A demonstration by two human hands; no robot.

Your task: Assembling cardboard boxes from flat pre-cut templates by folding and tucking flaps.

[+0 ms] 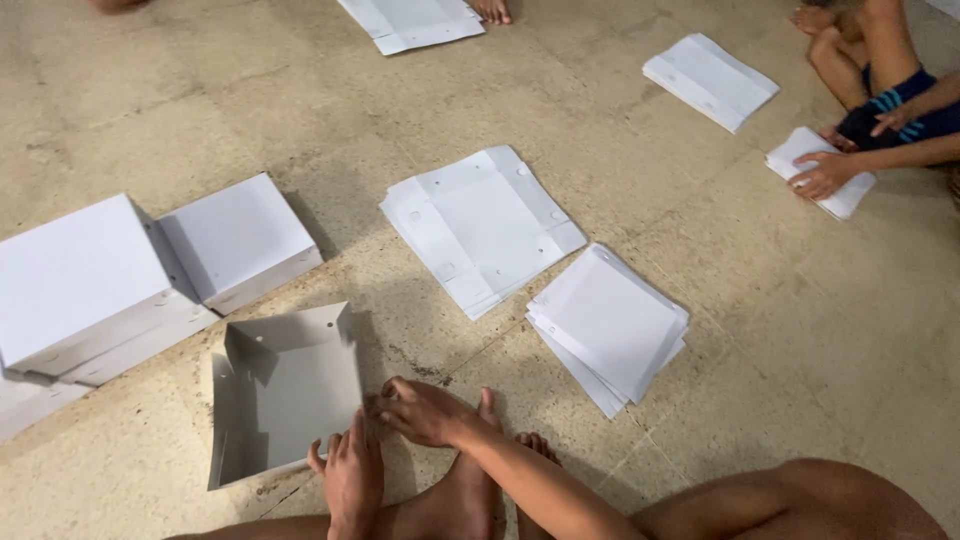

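A half-folded white cardboard box (285, 390) lies open on the floor in front of me, its far and left walls raised. My left hand (350, 478) grips the box's near right corner, fingers over the edge. My right hand (422, 410) pinches the right edge of the same box with its fingertips. Both hands sit just ahead of my bare feet (470, 490).
Closed white boxes (85, 280) (240, 238) are stacked at the left. A pile of flat die-cut sheets (480, 225) and a pile of square sheets (608, 322) lie to the right. Another person's hand (822, 175) rests on a small stack (850, 195); more sheets (710, 80) (410, 20) lie beyond.
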